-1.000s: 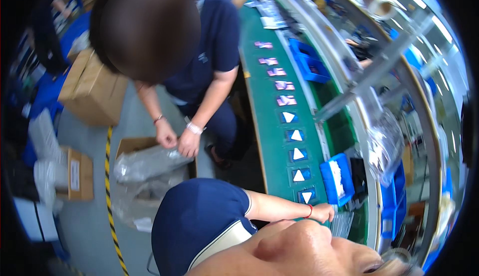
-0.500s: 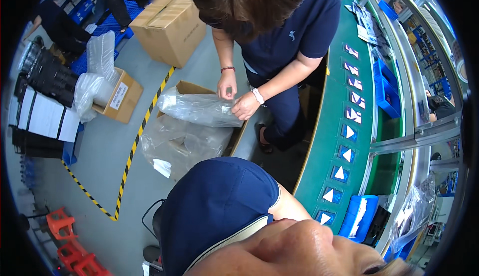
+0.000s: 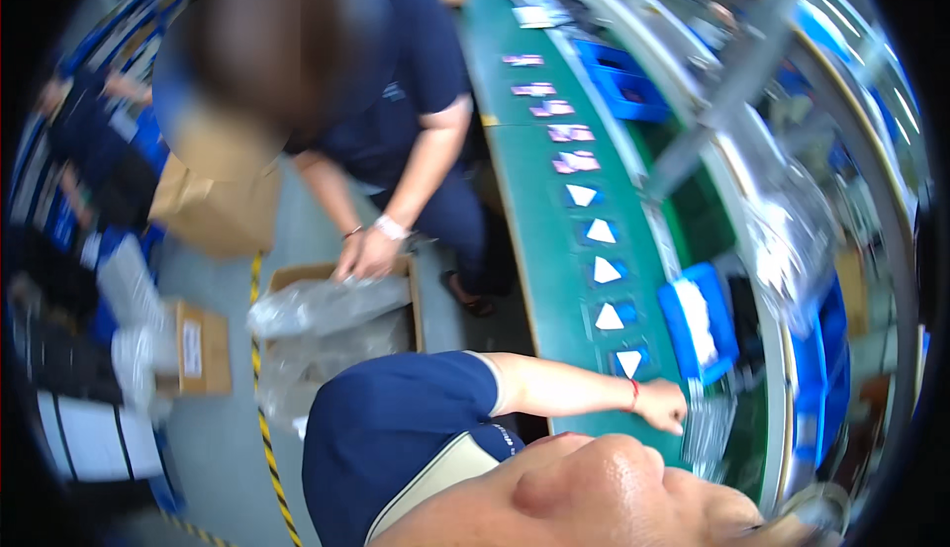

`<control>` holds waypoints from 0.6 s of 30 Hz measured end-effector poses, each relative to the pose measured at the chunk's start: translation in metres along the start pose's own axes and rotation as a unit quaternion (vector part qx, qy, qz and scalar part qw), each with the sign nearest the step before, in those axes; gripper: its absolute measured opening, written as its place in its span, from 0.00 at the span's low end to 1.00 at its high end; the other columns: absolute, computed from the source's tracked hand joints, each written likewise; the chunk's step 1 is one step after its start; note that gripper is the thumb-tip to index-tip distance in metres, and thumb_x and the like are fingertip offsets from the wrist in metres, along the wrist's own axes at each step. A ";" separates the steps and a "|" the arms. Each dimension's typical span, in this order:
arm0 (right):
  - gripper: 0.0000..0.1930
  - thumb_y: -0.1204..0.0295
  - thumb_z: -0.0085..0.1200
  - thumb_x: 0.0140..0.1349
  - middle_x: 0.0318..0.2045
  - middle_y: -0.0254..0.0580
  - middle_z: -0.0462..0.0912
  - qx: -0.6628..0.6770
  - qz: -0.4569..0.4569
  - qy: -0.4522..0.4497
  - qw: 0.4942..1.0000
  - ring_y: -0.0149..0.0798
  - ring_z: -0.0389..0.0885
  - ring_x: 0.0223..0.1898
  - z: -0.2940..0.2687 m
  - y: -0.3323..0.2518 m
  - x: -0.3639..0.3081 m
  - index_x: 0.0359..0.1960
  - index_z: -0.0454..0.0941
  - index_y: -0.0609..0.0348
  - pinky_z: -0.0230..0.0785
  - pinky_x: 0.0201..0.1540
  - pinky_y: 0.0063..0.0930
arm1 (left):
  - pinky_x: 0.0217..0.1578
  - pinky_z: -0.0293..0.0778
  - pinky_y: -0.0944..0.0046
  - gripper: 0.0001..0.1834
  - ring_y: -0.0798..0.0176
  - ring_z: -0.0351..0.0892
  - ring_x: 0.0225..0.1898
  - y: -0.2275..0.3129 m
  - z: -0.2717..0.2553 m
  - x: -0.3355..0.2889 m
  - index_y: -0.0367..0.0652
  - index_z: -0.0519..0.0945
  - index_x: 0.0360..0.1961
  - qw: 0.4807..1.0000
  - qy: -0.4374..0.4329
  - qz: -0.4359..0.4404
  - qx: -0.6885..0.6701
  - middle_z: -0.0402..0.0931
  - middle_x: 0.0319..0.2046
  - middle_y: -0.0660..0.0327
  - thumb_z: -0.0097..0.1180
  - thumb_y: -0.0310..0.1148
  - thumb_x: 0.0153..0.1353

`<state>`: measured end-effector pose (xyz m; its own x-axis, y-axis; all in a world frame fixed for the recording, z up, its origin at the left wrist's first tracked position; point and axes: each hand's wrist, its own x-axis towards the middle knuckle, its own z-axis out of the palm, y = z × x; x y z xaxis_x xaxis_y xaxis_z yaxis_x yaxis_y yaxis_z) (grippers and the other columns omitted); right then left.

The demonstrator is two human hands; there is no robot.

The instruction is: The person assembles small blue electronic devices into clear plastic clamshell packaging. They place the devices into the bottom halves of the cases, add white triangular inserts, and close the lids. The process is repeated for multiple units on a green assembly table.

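My left hand [image 3: 661, 407], with a red band at its wrist, reaches out over the green conveyor belt [image 3: 515, 181]. Its fingers look curled together, and whether anything is in them is hidden. Right beside the fingers lies a stack of clear plastic bags [image 3: 709, 433]. Just above the wrist, a flat blue piece with a white triangle [image 3: 628, 362] lies on the belt, last in a row of similar pieces. My right hand is outside the view. A blue bin [image 3: 683, 312] holding white items stands near my left hand, at the belt's far side.
A co-worker in a navy shirt [image 3: 421, 38] bends over an open carton, both hands on clear plastic wrapping [image 3: 327, 308]. Cardboard boxes [image 3: 223, 213] stand on the floor at left, near yellow-black tape [image 3: 277, 488]. Metal framing [image 3: 693, 141] runs along the belt's right.
My left arm has come into view and stretched right over the belt. The whole view has swung, blurring the scene. The co-worker's hands stay at the plastic wrapping.
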<state>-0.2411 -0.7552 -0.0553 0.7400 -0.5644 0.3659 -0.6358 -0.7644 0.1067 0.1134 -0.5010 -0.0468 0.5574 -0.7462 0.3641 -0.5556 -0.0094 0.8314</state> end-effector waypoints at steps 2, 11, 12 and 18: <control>0.26 0.51 0.52 0.55 0.45 0.63 0.76 -0.039 0.079 -0.012 0.996 0.61 0.74 0.46 -0.009 0.066 -0.051 0.47 0.78 0.60 0.65 0.51 0.52 | 0.27 0.74 0.55 0.14 0.55 0.82 0.28 0.004 -0.002 0.001 0.46 0.83 0.28 0.999 -0.048 0.002 0.017 0.81 0.24 0.58 0.62 0.46 0.51; 0.25 0.77 0.63 0.49 0.47 0.55 0.74 -0.021 0.327 -0.028 0.944 0.57 0.71 0.50 -0.061 0.076 -0.118 0.51 0.73 0.67 0.65 0.53 0.41 | 0.38 0.74 0.55 0.12 0.53 0.79 0.36 0.007 0.000 -0.003 0.43 0.82 0.31 0.995 -0.034 0.038 0.087 0.80 0.29 0.58 0.57 0.41 0.57; 0.24 0.77 0.64 0.48 0.44 0.55 0.75 -0.020 0.328 -0.017 0.944 0.57 0.72 0.49 -0.064 0.077 -0.121 0.50 0.74 0.67 0.65 0.53 0.42 | 0.39 0.74 0.55 0.11 0.53 0.79 0.37 0.007 0.003 -0.003 0.43 0.82 0.31 0.993 -0.031 0.058 0.096 0.79 0.29 0.58 0.57 0.40 0.57; 0.23 0.78 0.68 0.41 0.38 0.54 0.78 0.098 0.323 -0.006 0.941 0.53 0.77 0.43 -0.076 0.085 -0.110 0.42 0.77 0.68 0.69 0.49 0.39 | 0.38 0.73 0.56 0.08 0.53 0.78 0.35 0.011 0.000 -0.011 0.43 0.82 0.29 0.989 0.004 0.073 0.126 0.79 0.28 0.58 0.58 0.36 0.57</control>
<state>-0.3933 -0.7345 -0.0158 0.2154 -0.9341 0.2847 -0.9026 -0.3017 -0.3071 0.1010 -0.4930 -0.0414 0.4642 -0.7460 0.4775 -0.7661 -0.0677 0.6391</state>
